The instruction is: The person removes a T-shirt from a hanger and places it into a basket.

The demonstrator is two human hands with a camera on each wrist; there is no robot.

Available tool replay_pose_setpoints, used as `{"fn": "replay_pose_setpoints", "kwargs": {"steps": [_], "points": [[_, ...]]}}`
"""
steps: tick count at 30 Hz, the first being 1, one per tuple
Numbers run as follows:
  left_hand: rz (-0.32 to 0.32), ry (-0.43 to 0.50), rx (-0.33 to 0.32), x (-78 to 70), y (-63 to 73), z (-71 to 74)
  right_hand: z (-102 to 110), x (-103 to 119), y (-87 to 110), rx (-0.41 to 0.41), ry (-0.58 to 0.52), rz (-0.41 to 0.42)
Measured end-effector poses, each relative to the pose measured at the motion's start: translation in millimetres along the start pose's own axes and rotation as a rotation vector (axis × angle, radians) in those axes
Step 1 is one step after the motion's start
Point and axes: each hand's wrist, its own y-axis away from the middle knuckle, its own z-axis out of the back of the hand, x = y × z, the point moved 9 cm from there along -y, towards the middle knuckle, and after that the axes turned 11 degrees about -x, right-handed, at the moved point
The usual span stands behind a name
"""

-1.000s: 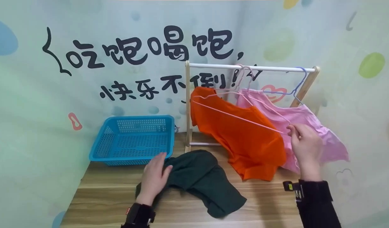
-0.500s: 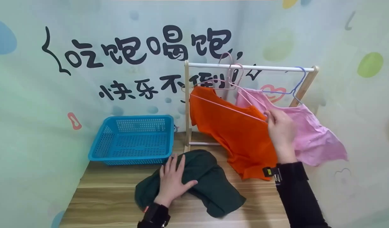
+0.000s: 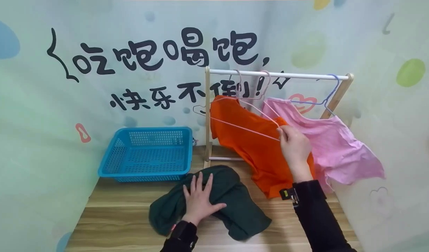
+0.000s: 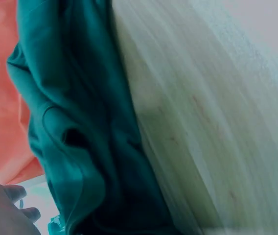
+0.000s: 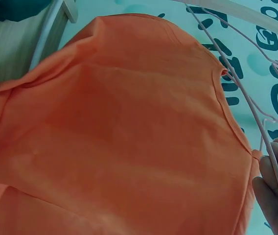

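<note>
My right hand (image 3: 295,145) pinches one corner of a pink clothes hanger (image 3: 245,129), which carries no garment. The hanger stretches leftward in front of the orange shirt (image 3: 259,154); its hook overlaps the rack's top bar, and I cannot tell whether they touch. In the right wrist view, fingers (image 5: 276,166) hold the hanger (image 5: 259,120) beside the orange shirt (image 5: 144,127). With fingers spread, my left hand (image 3: 200,203) rests on a crumpled dark green garment (image 3: 235,199) on the table. The left wrist view shows green cloth (image 4: 75,98) close up.
A small rack (image 3: 301,76) with a white bar stands at the back right. Orange and pink shirts (image 3: 343,150) hang there, the pink one on a blue hanger (image 3: 330,91). A blue perforated basket (image 3: 155,159) sits back left on the wooden table (image 3: 106,217).
My right hand has moved left with the pink hanger, from before the pink shirt to before the orange one. My left hand has shifted right and spread over the green garment.
</note>
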Motion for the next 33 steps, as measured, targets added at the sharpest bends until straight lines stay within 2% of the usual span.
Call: {"fn": "replay_pose_setpoints", "kwargs": {"steps": [6,10,13,20,26,33], "points": [[0.014,-0.025,0.03,3.7,-4.9,-10.0,0,-4,10.5,0.008,-0.019,-0.013],[0.017,-0.029,0.036,5.2,-6.3,-14.0,-1,-7,21.6,0.014,-0.071,-0.012],[0.016,-0.032,0.044,6.1,-7.4,-18.1,-1,-7,32.0,0.026,-0.099,-0.001],[0.026,-0.065,0.114,9.1,-8.8,-32.5,-2,-5,57.3,0.07,-0.119,0.06],[0.055,-0.094,0.169,13.8,-3.3,-43.6,-8,-2,87.8,0.111,-0.117,0.119],[0.085,-0.1,0.205,16.9,1.1,-55.1,-21,-4,130.3,0.228,-0.117,0.153]]}}
